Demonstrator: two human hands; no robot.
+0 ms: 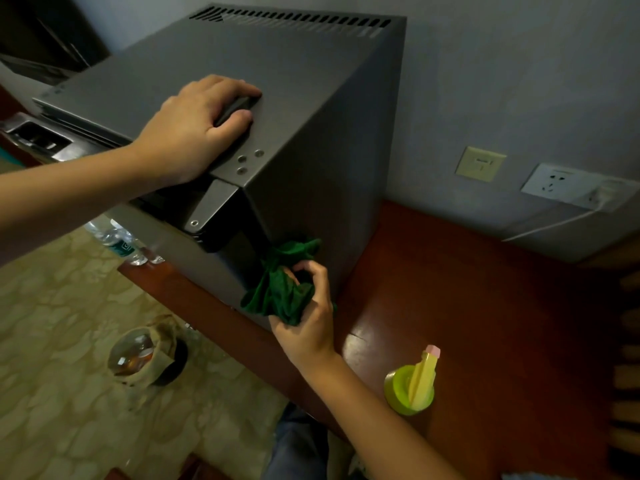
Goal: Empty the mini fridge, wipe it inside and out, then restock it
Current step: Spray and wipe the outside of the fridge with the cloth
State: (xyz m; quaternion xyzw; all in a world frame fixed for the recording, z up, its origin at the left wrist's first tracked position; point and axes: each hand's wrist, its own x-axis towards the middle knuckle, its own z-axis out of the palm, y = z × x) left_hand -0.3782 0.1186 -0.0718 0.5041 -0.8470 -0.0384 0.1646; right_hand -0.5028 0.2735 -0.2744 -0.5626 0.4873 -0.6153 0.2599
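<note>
The grey mini fridge [277, 84] stands on a red-brown wooden counter [485, 306]. Its door is swung open toward the lower left. My left hand [194, 129] lies on the fridge top near the front corner, fingers curled round a dark raised hinge cover. My right hand [308, 317] grips a crumpled green cloth [280, 289] against the fridge's right side wall, low down near its front edge.
A green spray bottle with a yellow trigger [412, 386] stands on the counter to the right of my right arm. Plastic water bottles [121, 244] and a bagged bottle [138, 355] lie on the patterned floor. Wall sockets [561, 185] and a white cable sit behind.
</note>
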